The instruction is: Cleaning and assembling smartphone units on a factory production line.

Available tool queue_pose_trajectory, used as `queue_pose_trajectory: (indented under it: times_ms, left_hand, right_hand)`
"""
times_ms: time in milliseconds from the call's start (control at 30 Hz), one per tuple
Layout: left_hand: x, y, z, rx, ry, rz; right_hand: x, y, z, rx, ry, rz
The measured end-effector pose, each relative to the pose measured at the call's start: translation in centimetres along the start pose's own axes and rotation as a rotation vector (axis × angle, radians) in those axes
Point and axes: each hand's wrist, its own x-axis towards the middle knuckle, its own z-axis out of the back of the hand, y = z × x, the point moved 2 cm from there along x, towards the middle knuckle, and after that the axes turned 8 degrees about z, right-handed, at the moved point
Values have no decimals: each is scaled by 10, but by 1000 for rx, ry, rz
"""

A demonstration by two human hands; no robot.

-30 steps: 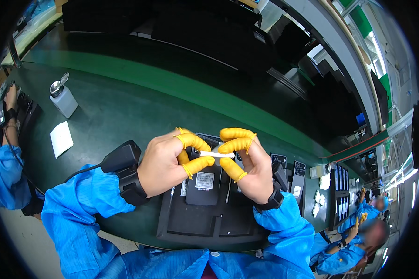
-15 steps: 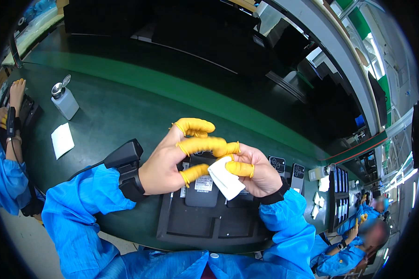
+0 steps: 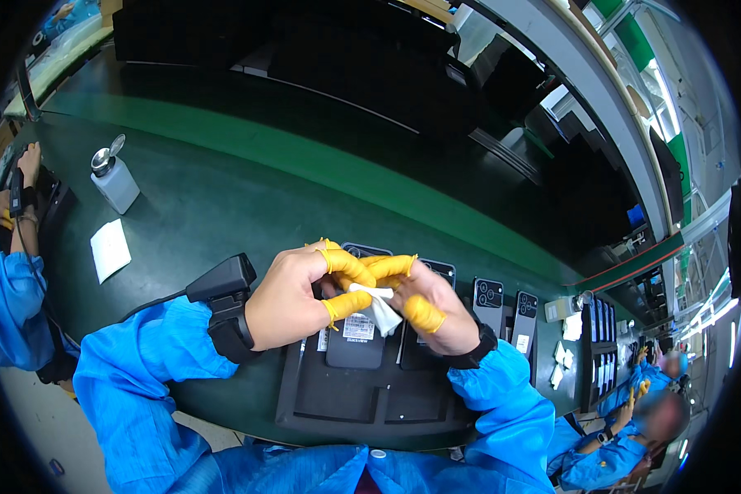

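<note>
Above a black tray (image 3: 329,399) on the bench, my two hands meet at the fingertips, all in yellow finger cots. My left hand (image 3: 292,288) pinches a folded white cloth (image 3: 384,319) between thumb and fingers. My right hand (image 3: 440,313) touches the left fingers with its forefinger. Its thumb stands apart from the cloth, and its other fingers are partly hidden and a little blurred. A dark smartphone (image 3: 356,352) with a white label lies below the cloth in the tray. Beside it a second phone (image 3: 417,356) is mostly covered by my right hand.
Two grey phones, one (image 3: 487,298) nearer the tray and another (image 3: 524,323), lie to its right. At left stand a pump bottle (image 3: 118,185) and a folded white wipe (image 3: 110,249). A co-worker's hand (image 3: 30,163) works at far left. Another person (image 3: 605,453) sits at right.
The white cloth has passed from my right thumb and fingers to my left pinch. My right thumb has moved off it, and my left fingers have curled inward and down.
</note>
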Motion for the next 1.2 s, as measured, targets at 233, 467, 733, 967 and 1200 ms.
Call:
queue_pose_trajectory:
  times_ms: [233, 467, 733, 967, 1200]
  left_hand:
    - [-4, 10, -5, -344, 71, 336]
    - [-3, 5, -4, -469, 147, 460]
    - [-5, 11, -6, -338, 7, 238]
    - [-19, 14, -31, 213, 178, -521]
    - [-26, 28, -52, 550, 427, -483]
  right_hand:
    - [0, -4, -10, -73, -29, -194]
    - [-4, -5, -5, 110, -185, -259]
    - [-3, 9, 7, -261, -250, -166]
    - [33, 31, 34, -1295, -126, 574]
    - [54, -6, 21, -1464, 242, 684]
